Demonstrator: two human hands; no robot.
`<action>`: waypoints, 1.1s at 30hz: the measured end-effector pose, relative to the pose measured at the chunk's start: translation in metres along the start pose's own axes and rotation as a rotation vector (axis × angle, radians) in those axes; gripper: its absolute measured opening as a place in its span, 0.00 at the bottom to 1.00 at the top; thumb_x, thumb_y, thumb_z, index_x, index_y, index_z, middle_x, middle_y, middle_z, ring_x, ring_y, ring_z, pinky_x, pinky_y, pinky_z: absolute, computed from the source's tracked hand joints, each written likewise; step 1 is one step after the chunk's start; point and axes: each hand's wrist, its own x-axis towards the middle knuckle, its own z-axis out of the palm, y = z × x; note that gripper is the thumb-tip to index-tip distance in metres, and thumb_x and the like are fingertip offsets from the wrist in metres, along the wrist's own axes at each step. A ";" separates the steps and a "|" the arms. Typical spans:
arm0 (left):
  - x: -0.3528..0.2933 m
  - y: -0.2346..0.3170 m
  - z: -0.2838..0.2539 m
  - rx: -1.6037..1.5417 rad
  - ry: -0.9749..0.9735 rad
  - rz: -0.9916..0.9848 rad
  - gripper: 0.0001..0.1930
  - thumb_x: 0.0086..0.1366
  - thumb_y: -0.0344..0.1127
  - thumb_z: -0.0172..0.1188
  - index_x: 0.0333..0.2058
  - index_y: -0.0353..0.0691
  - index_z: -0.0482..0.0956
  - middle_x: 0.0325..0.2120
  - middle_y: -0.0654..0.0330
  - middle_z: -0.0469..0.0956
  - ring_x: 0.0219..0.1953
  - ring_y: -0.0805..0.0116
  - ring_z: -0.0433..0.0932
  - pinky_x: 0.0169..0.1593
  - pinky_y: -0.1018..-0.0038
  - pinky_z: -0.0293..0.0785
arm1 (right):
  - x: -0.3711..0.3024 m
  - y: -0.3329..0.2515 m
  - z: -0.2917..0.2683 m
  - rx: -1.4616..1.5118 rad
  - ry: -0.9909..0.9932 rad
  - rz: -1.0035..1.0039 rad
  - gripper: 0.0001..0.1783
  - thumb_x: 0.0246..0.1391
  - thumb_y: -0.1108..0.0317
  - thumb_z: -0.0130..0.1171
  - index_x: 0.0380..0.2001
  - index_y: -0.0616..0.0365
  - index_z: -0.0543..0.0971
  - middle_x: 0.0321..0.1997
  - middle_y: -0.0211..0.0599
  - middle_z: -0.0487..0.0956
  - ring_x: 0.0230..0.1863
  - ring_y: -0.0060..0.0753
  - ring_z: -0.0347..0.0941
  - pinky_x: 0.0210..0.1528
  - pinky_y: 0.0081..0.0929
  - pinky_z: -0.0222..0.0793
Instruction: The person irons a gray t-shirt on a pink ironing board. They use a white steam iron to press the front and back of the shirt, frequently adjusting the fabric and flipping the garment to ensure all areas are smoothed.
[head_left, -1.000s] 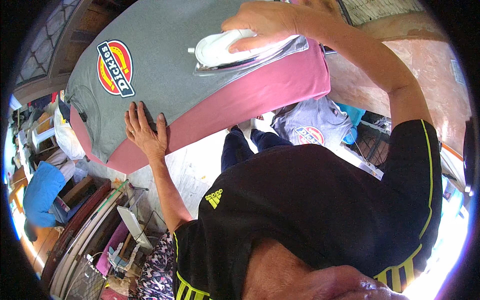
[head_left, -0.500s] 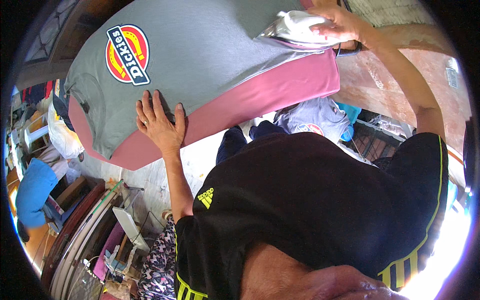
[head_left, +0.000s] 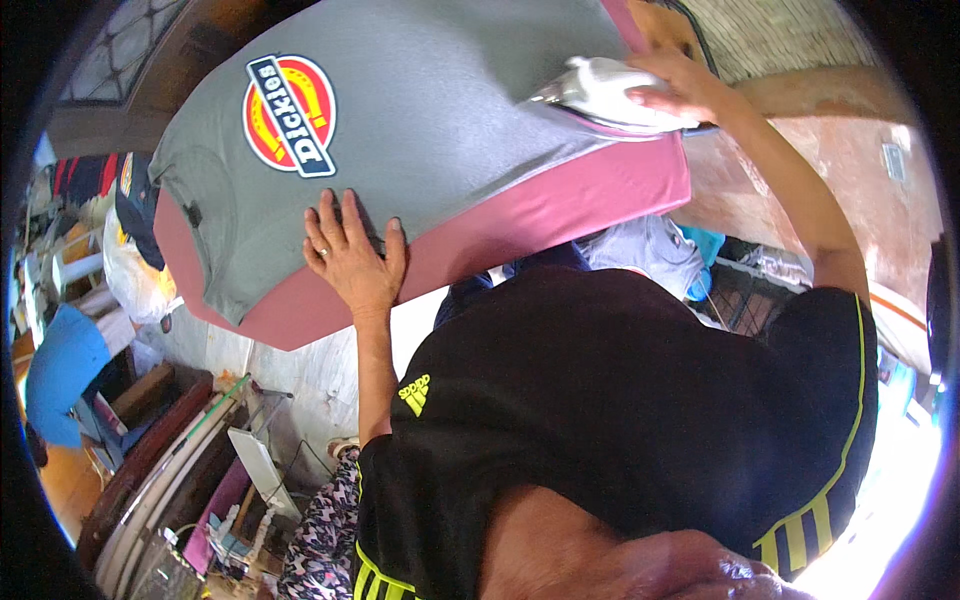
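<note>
A grey T-shirt (head_left: 430, 90) with a round red, yellow and navy print (head_left: 290, 115) lies spread on a pink-covered ironing board (head_left: 600, 190). My left hand (head_left: 355, 260) rests flat near the shirt's close edge, below the print, its fingers spread and a ring on one. At the right end of the board, my right hand (head_left: 680, 90) is wrapped round the handle of a white clothes iron (head_left: 605, 90). The iron's soleplate faces down on the shirt by its near edge, its tip pointing left. My fingers partly hide the handle.
Under the board's right side hangs or lies another grey garment (head_left: 650, 250). To the left are a filled plastic bag (head_left: 130, 265), blue cloth (head_left: 65, 370) and stacked boards and frames (head_left: 170, 470). A patterned cloth (head_left: 320, 540) shows at the lower left. A stone-like wall (head_left: 800, 180) stands right.
The view has shifted, so the board and shirt appear farther right. The iron, still in my right hand, has come slightly toward the board's near edge. My left hand stays flat by the print.
</note>
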 end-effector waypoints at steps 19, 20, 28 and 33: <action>-0.001 0.004 -0.007 -0.046 -0.025 -0.085 0.37 0.60 0.56 0.60 0.65 0.47 0.69 0.69 0.53 0.60 0.73 0.43 0.51 0.70 0.45 0.44 | 0.239 -0.109 -0.001 -0.087 0.207 -0.204 0.27 0.63 0.46 0.57 0.43 0.64 0.80 0.33 0.55 0.83 0.36 0.53 0.83 0.41 0.42 0.77; 0.001 0.003 -0.006 -0.063 -0.013 -0.072 0.37 0.59 0.56 0.60 0.65 0.46 0.70 0.69 0.54 0.60 0.73 0.42 0.51 0.70 0.44 0.44 | 0.249 -0.113 -0.017 -0.075 0.247 -0.193 0.27 0.62 0.47 0.58 0.44 0.65 0.81 0.36 0.56 0.84 0.39 0.55 0.82 0.44 0.44 0.77; 0.017 0.013 -0.020 -0.109 -0.053 -0.097 0.35 0.58 0.54 0.65 0.62 0.46 0.73 0.66 0.52 0.64 0.71 0.46 0.55 0.69 0.46 0.46 | 0.291 -0.110 -0.045 0.275 0.180 0.032 0.32 0.61 0.41 0.53 0.43 0.63 0.83 0.37 0.58 0.84 0.43 0.56 0.83 0.48 0.48 0.77; 0.046 0.052 -0.007 -0.127 -0.040 0.005 0.37 0.61 0.54 0.63 0.64 0.40 0.69 0.67 0.46 0.61 0.71 0.42 0.54 0.67 0.41 0.48 | 0.201 -0.077 0.005 0.100 0.244 -0.154 0.29 0.64 0.42 0.54 0.44 0.62 0.80 0.32 0.55 0.83 0.34 0.54 0.83 0.40 0.43 0.76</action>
